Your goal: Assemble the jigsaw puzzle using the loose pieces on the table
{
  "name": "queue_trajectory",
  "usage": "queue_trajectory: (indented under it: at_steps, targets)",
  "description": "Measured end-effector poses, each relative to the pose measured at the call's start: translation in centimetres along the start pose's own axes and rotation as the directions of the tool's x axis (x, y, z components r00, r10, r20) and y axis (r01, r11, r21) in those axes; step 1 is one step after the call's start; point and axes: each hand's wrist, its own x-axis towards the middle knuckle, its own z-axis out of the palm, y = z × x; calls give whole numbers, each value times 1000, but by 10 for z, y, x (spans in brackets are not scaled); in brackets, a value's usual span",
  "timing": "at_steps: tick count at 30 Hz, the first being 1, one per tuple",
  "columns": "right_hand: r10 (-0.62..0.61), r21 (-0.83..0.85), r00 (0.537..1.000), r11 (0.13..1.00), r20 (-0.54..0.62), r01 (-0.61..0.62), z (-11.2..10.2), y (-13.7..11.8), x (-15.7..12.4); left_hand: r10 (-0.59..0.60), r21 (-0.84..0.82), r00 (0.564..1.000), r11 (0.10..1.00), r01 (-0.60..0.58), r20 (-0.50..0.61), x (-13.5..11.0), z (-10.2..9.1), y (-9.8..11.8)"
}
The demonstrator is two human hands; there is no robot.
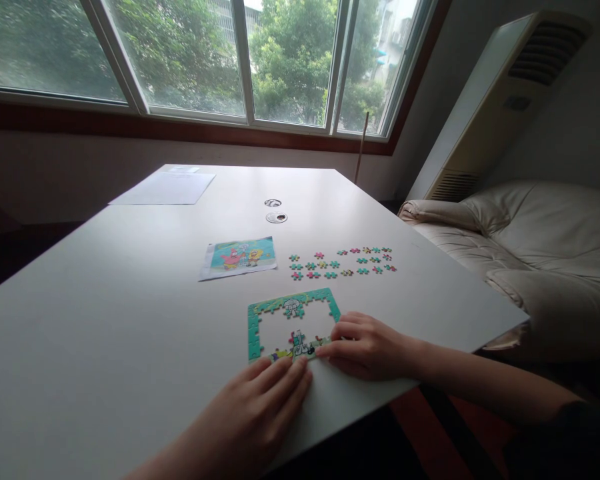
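Observation:
A partly assembled jigsaw puzzle (pixel 254 331) lies on the white table, its green border joined around an open middle. A cartoon figure's head shows on its top edge, and more joined pieces run along the bottom. My left hand (pixel 253 407) lies with fingers stretched out, fingertips on the bottom edge. At the lower right corner rests my right hand (pixel 375 347), its fingers bent and apart, the index fingertip touching a bottom piece. Both hands cover parts of the border. Loose puzzle pieces (pixel 332 275) lie in rough rows beyond the puzzle, to the right.
A creased reference picture (pixel 240 259) lies behind the puzzle. Farther back are two round discs (pixel 277 218) and a paper sheet (pixel 165 188). The white table (pixel 105 320) ends near my right forearm. A leather sofa (pixel 540 227) stands at the right.

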Motion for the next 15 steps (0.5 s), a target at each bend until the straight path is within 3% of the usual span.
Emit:
queue_trajectory:
  at_steps: [15]
  targets:
    - [14,-39,1000,999,-16,-15,1,2,-1,-36,23,998,999,35,54,-1,-1,1]
